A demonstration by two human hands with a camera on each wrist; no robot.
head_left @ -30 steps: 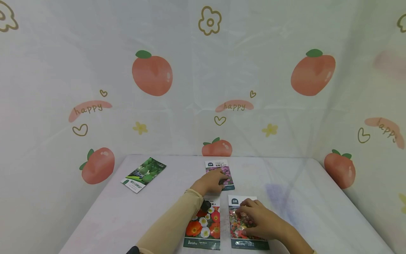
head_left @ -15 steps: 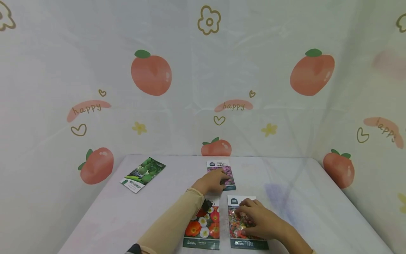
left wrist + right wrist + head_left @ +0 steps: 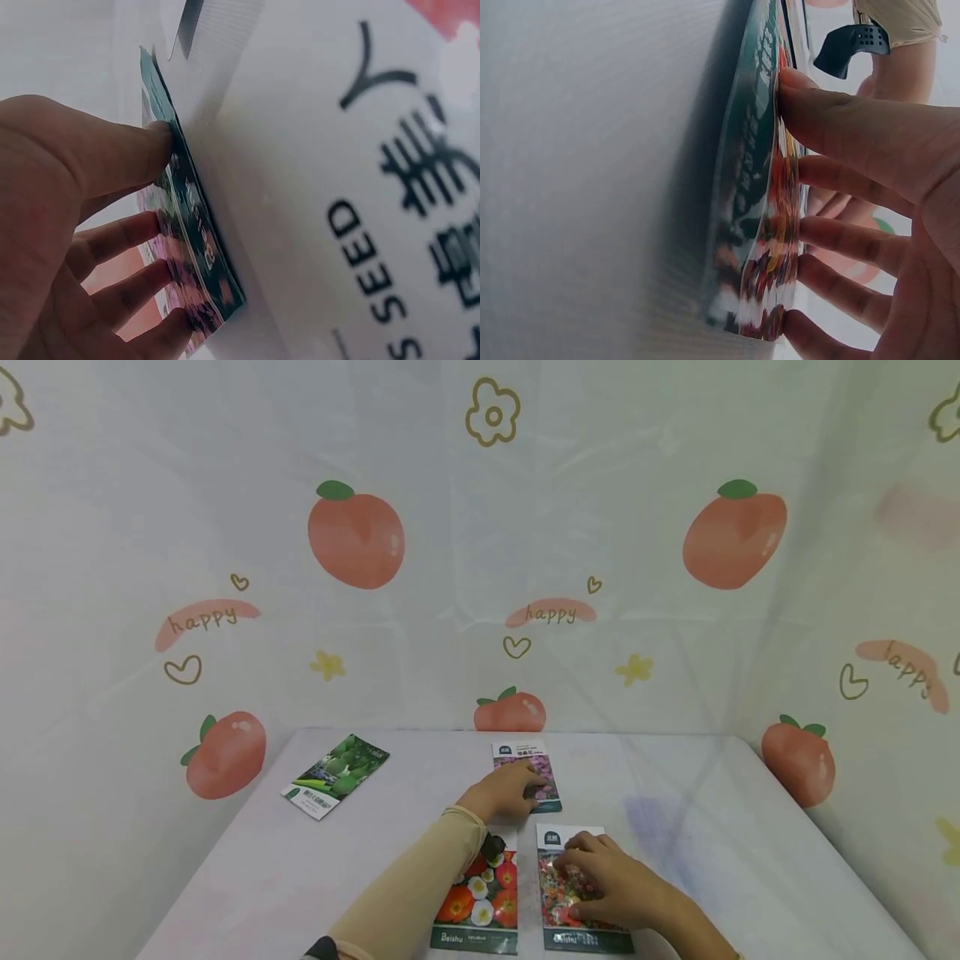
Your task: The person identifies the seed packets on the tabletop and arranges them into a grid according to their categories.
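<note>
My left hand [image 3: 498, 792] rests its fingertips on a seed packet with purple flowers [image 3: 549, 781], which lies flat toward the back of the table. In the left wrist view its thumb and fingers are spread over the face of that packet [image 3: 199, 225]. My right hand [image 3: 618, 883] touches a seed packet with small red and pink flowers [image 3: 551, 893] at the front, fingertips spread along it [image 3: 754, 187]. Beneath my left forearm lies a poppy seed packet [image 3: 480, 912], its upper part partly hidden by the wrist.
A green seed packet [image 3: 337, 777] lies slanted at the back left of the white table [image 3: 300, 877]. Behind the table hangs a pale cloth [image 3: 450, 543] printed with fruit and flowers. A bluish stain [image 3: 660, 835] marks the table's right side.
The purple-flower packet has slid slightly to the right under my left hand. My right hand keeps its place on the red-flower packet.
</note>
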